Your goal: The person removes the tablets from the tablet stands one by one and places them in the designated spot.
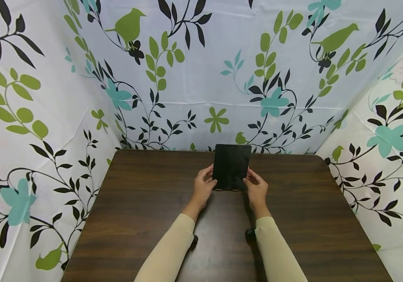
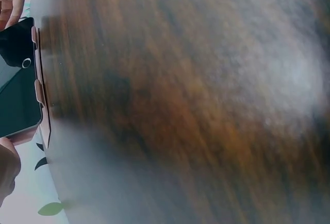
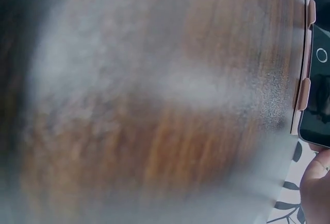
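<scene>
A black-screened tablet (image 1: 231,166) with a round home button stands tilted up near the table's far edge. It sits in a pinkish folding case (image 2: 39,91), whose flap and lip tabs show along the tablet's lower edge in both wrist views. My left hand (image 1: 203,187) grips the lower left side, thumb at the front edge and fingers partly hidden behind. On the opposite side my right hand (image 1: 256,190) holds the lower right edge the same way. The right thumb (image 3: 318,166) shows beside the lower corner in the right wrist view.
The dark brown wooden table (image 1: 134,219) spreads out around both arms. A white curtain (image 1: 194,82) printed with leaves, birds and flowers hangs behind the table and on both sides. Small dark straps or devices (image 1: 250,235) sit at the wrists.
</scene>
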`<state>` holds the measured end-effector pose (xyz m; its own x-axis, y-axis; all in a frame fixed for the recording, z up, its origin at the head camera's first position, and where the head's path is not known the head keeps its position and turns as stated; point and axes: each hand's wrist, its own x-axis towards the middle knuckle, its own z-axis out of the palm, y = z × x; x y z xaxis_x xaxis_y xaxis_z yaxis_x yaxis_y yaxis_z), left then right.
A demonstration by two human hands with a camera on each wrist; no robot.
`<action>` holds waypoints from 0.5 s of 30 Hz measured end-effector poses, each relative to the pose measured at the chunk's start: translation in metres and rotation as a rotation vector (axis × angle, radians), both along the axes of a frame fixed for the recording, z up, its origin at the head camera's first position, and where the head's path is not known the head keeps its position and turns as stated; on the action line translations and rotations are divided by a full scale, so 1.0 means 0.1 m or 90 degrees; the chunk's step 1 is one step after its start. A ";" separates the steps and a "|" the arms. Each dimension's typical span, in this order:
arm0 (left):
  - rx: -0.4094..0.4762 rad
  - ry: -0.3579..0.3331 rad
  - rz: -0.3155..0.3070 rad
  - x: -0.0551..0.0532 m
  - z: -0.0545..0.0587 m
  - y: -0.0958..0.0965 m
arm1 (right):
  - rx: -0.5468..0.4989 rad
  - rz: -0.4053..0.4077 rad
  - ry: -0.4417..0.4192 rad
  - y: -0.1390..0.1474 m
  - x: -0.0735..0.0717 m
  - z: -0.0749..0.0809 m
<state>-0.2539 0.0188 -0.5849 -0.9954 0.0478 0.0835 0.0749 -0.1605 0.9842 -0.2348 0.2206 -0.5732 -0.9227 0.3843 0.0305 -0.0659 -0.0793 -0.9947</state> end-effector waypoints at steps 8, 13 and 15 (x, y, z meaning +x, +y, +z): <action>0.018 0.023 0.063 -0.06 -0.05 0.11 | -0.033 -0.052 0.048 -0.02 -0.05 -0.07; 0.050 0.021 0.130 -0.11 -0.10 0.18 | -0.074 -0.080 0.069 -0.09 -0.07 -0.10; 0.072 0.007 0.153 -0.12 -0.11 0.19 | -0.085 -0.085 0.073 -0.11 -0.08 -0.10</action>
